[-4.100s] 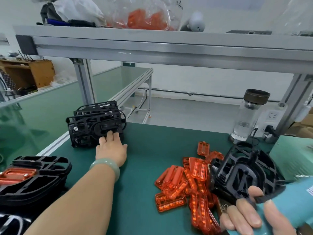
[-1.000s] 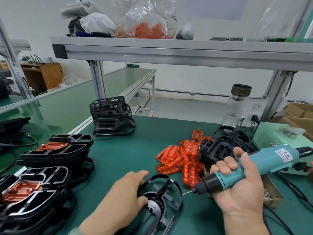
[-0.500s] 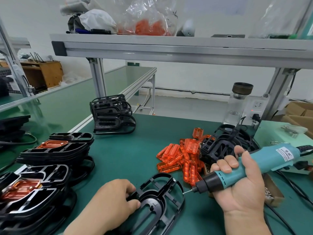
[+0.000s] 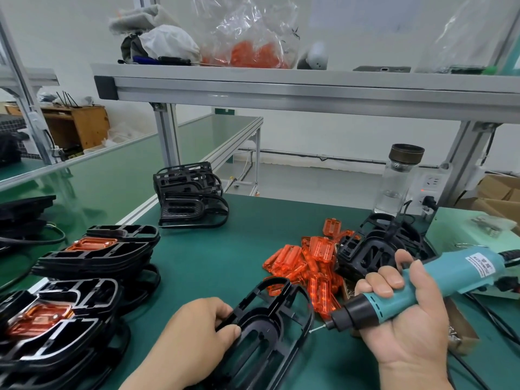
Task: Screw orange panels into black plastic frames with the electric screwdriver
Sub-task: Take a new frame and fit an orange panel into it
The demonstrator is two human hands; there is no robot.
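Our left hand [image 4: 201,330] grips the bare black frame [image 4: 263,323] on the desk [image 4: 219,266]; our right hand [image 4: 408,325] holds the screwdriver [image 4: 455,273]. We should seat an orange panel [image 4: 320,249] from the nearby pile squarely first.
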